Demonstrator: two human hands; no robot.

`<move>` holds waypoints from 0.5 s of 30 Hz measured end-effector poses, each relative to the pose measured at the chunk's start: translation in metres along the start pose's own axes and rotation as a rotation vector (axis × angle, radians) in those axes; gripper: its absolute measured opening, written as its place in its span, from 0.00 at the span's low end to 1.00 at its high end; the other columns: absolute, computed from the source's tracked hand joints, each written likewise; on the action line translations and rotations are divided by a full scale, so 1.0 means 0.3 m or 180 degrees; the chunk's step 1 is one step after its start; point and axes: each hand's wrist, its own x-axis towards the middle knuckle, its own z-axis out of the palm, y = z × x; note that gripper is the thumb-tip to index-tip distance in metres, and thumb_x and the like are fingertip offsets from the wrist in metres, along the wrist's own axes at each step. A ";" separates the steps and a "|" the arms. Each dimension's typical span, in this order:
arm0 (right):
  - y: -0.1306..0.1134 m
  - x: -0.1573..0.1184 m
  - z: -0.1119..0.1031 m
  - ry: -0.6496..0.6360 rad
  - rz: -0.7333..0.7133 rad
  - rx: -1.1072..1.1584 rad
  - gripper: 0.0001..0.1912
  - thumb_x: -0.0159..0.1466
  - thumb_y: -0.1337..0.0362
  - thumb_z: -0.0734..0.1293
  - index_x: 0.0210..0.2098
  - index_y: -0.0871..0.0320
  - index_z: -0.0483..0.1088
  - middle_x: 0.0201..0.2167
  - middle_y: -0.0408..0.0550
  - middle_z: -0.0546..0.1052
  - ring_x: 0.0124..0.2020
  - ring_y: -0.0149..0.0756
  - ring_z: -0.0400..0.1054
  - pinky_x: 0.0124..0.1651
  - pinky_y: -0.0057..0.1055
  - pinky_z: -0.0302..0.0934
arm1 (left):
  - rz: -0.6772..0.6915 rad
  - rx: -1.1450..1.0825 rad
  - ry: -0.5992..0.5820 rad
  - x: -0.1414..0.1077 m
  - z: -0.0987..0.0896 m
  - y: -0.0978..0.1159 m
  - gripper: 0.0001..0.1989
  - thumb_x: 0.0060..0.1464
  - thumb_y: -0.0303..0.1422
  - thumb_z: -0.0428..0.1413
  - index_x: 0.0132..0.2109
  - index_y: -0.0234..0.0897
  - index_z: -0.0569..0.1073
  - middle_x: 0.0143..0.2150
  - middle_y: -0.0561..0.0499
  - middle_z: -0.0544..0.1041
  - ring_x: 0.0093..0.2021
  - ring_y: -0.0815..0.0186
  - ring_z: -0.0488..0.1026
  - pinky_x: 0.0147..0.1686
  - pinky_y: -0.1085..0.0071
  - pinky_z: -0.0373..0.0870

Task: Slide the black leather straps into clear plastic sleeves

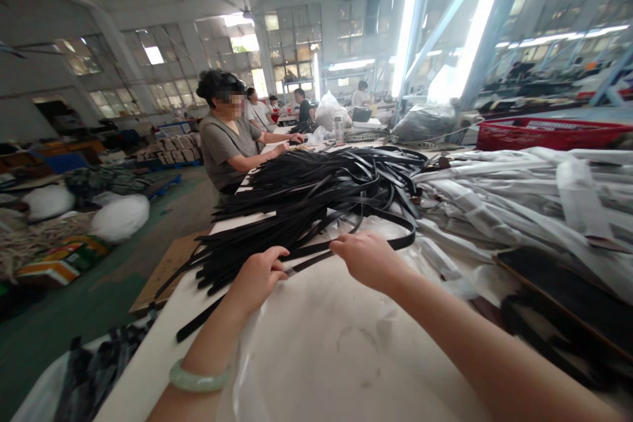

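Long flat black strap (310, 250): it is held above the white tabletop's (356, 349) near part.
Left hand (260, 277): the strap is pinched by fingertips.
Right hand (368, 260): the strap is pinched also.
Heap of black straps (291, 204): spread over the tabletop's middle.
Long white-wrapped strips (499, 194): piled at the tabletop's right.

A strap pile (297, 194) is lying on the bench (346, 316). Wrapped strips (475, 204) are lying to its right, and a basket (548, 135) is sitting behind them. A co-worker (217, 142) is occupying the bench's far left side. Left of the bench, a cardboard sheet (165, 270) is lying nearer than a sack (120, 216).
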 end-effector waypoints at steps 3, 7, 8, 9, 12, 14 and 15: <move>0.002 -0.004 -0.011 0.0072 -0.0132 -0.0028 0.12 0.58 0.76 0.58 0.33 0.58 0.70 0.29 0.48 0.75 0.29 0.37 0.69 0.30 0.31 0.50 | -0.0019 -0.0103 -0.0161 -0.006 0.011 0.007 0.18 0.42 0.23 0.56 0.44 0.37 0.75 0.29 0.52 0.80 0.34 0.60 0.76 0.40 0.69 0.64; 0.005 -0.012 -0.017 0.0430 -0.0359 -0.0013 0.10 0.61 0.75 0.59 0.29 0.58 0.69 0.27 0.47 0.74 0.36 0.38 0.66 0.45 0.35 0.53 | -0.0164 -0.0619 -0.0507 -0.019 0.048 0.027 0.20 0.42 0.24 0.57 0.45 0.37 0.74 0.28 0.53 0.80 0.32 0.62 0.76 0.36 0.71 0.66; 0.005 -0.015 -0.017 0.0584 -0.0374 -0.0013 0.11 0.62 0.74 0.59 0.28 0.58 0.69 0.26 0.47 0.73 0.38 0.38 0.65 0.51 0.37 0.50 | -0.0233 -0.0777 -0.0556 -0.022 0.060 0.033 0.20 0.41 0.24 0.58 0.46 0.36 0.74 0.27 0.53 0.80 0.31 0.63 0.76 0.34 0.72 0.65; 0.003 -0.018 -0.017 0.0744 -0.0346 -0.0027 0.11 0.63 0.74 0.58 0.28 0.57 0.69 0.26 0.47 0.73 0.39 0.39 0.64 0.57 0.39 0.44 | -0.0317 -0.0937 -0.0583 -0.023 0.072 0.039 0.20 0.41 0.24 0.59 0.46 0.36 0.73 0.26 0.54 0.79 0.30 0.63 0.75 0.32 0.72 0.65; -0.001 -0.026 -0.022 0.1146 -0.0100 -0.0072 0.12 0.63 0.75 0.57 0.30 0.57 0.68 0.28 0.47 0.72 0.42 0.39 0.61 0.63 0.45 0.30 | -0.0556 -0.1435 -0.0629 -0.025 0.099 0.057 0.21 0.40 0.26 0.62 0.46 0.33 0.73 0.25 0.52 0.79 0.28 0.64 0.75 0.30 0.73 0.64; 0.001 -0.028 -0.031 0.1290 0.0051 -0.0036 0.11 0.61 0.76 0.57 0.30 0.57 0.68 0.29 0.47 0.72 0.42 0.40 0.60 0.63 0.45 0.28 | -0.0641 -0.1780 -0.0724 -0.025 0.106 0.068 0.23 0.40 0.29 0.64 0.47 0.31 0.72 0.26 0.49 0.80 0.29 0.63 0.76 0.30 0.73 0.64; 0.003 -0.029 -0.037 0.1335 0.0103 0.0003 0.10 0.60 0.76 0.58 0.30 0.57 0.67 0.29 0.47 0.71 0.43 0.40 0.60 0.63 0.45 0.29 | -0.0656 -0.1949 -0.0797 -0.026 0.107 0.072 0.25 0.40 0.31 0.65 0.47 0.31 0.71 0.27 0.48 0.80 0.29 0.63 0.76 0.30 0.73 0.65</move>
